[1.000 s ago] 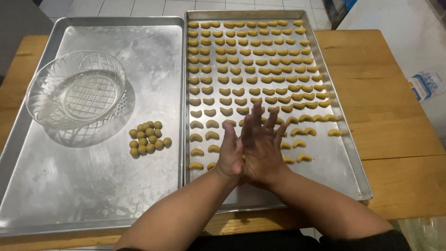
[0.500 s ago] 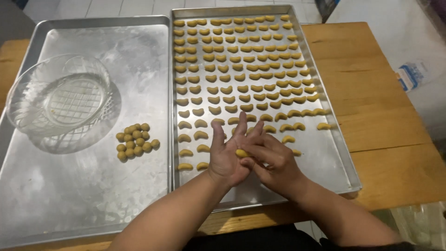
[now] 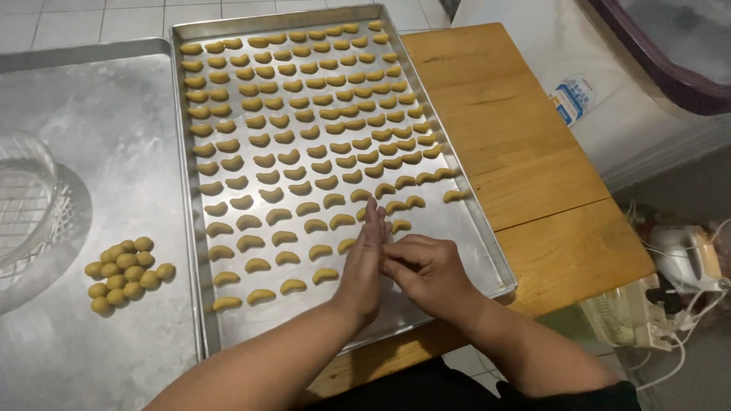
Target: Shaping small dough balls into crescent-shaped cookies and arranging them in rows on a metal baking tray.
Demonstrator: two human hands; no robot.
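1. The left hand is held edge-up with its fingers straight and together, palm turned toward the right hand.
2. The right hand is curled, its fingertips pressed against the left palm. A small piece of dough is judged to lie between them, but it is hidden, so what is gripped cannot be told.
3. Both hands are held above the near bare part of the rectangular silver metal baking tray, just beside the nearest rows of yellow-brown crescent-shaped dough pieces.
4. The crescents are laid in fairly regular rows from the far edge; the near right corner of the tray is not yet filled.
5. For good shaping, light and even pressure is advised, so that the piece matches its neighbours in thickness and curve, and clear spacing is to be kept.
6. A cluster of small yellow-brown dough balls is seen on a second, flour-dusted silver metal tray to the left, near a clear patterned glass bowl.
7. Both trays are carried by a wooden tabletop. Pale floor tiles are seen beyond, and a white appliance with cables stands at the right.
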